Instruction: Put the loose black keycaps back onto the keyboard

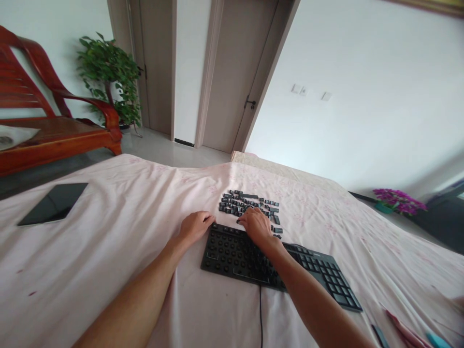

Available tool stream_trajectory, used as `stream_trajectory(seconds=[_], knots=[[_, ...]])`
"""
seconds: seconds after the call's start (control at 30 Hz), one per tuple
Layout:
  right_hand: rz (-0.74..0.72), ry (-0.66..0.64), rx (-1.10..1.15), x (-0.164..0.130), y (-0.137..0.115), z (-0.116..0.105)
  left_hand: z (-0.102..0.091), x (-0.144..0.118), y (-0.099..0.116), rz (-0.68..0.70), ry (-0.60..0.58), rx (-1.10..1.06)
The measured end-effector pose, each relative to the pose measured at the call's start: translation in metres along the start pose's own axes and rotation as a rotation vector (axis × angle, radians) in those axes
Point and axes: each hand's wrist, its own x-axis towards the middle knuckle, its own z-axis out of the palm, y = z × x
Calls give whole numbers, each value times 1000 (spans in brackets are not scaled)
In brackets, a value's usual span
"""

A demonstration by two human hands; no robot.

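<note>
A black keyboard lies slightly aslant on the pink cloth. Its left and middle parts are stripped to bare switches, while keycaps still cover the number pad at the right. Behind it, several loose black keycaps are spread in rough rows. My left hand rests beside the keyboard's far left corner with its fingers curled; what they hold, if anything, is hidden. Reaching across the keyboard, my right hand is at the near edge of the loose keycaps, its fingers pinched on a small dark keycap.
A dark tablet lies on the cloth at the left. The keyboard's cable runs toward me. At the lower right are a dark slim object and a pink item. A wooden chair and a leafy plant stand beyond.
</note>
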Motion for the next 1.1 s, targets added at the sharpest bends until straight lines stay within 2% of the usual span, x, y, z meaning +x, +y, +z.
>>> stream_trajectory(seconds=[0.27,0.5,0.7,1.1], knots=[[32,12,65,-1,-5,3,-1,0,1,-6,-11,4],[-5,96,199,-7,-5,-3,-1,-1,2,-9,-15,2],[-8,-9,87,-5,-10,-4,-2,-1,2,0,-9,4],[8,-62,-65,10,-22,-3,2,1,-2,13,2,10]])
